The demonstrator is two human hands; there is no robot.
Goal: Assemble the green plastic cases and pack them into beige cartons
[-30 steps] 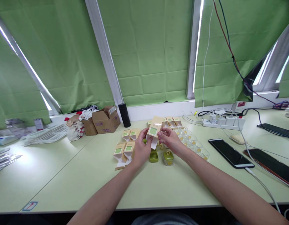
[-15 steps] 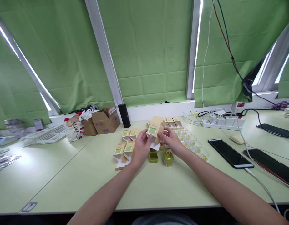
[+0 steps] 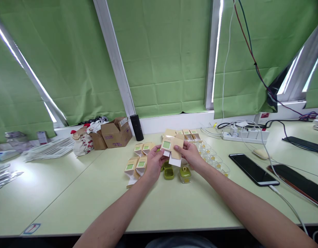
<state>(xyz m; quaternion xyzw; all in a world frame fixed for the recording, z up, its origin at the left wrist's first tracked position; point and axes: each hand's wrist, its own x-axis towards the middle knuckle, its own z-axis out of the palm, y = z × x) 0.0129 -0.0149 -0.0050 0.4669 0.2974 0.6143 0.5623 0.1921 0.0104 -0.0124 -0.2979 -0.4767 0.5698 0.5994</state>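
Note:
Between my hands is a small tan cardboard box [image 3: 177, 144] with a green square window, its white-lined flaps hanging down. My left hand [image 3: 155, 162] pinches its left edge and my right hand [image 3: 192, 153] grips its right side, thumb in front. Just below stand green square lids [image 3: 168, 174] and a clear jar with a green lid [image 3: 185, 175]. To the left of my left hand are several matching boxes [image 3: 130, 167] with their flaps out. Rows of clear jars [image 3: 214, 159] sit beyond my right wrist, partly hidden by it.
More tan boxes [image 3: 191, 134] stand at the back. A brown carton [image 3: 116, 132] and a black cylinder [image 3: 137, 127] are by the wall. On the right lie a phone [image 3: 253, 168] with a white cable and a power strip [image 3: 244, 135]. Stacked flat packets [image 3: 52, 148] lie at left.
The box has turned and opened out flatter between my hands, showing a plain side panel and a hanging white flap. My right thumb now presses on its front.

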